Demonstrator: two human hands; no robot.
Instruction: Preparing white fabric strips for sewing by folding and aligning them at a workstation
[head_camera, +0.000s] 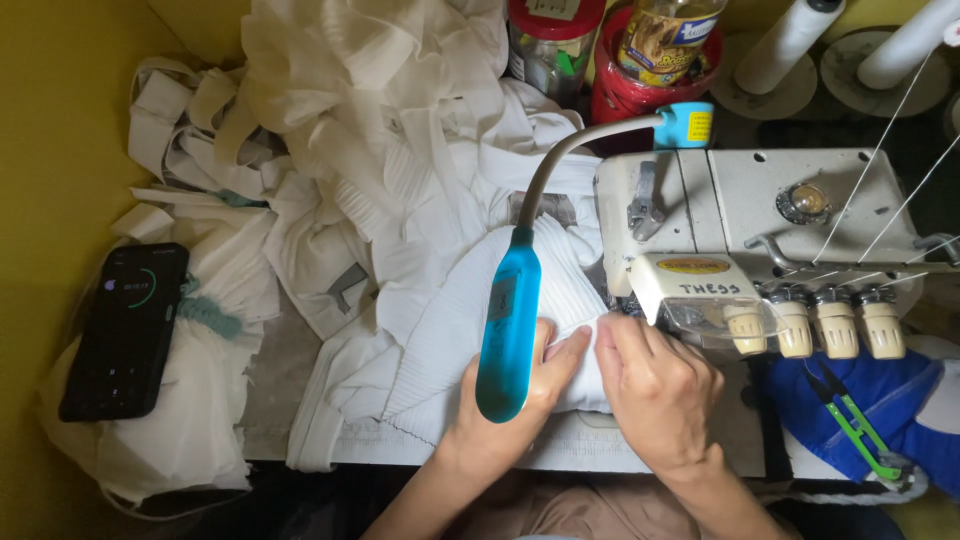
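Soft, light pleated white fabric (540, 300), limp and prone to slipping (best pinched at the edge). Left hand (505, 405) flat, open on it; right hand (655, 385) pinching the edge beside the serger (760, 230).

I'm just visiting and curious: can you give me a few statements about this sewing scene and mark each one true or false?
1. Both hands, left hand and right hand, rest on the white pleated fabric. True.
2. The flat lamp head on the grey bendy neck is red. False: it is blue.
3. A black phone lies left of the fabric. True.
4. The green-handled thread snips are in the right hand. False: they lie on blue cloth, apart from it.
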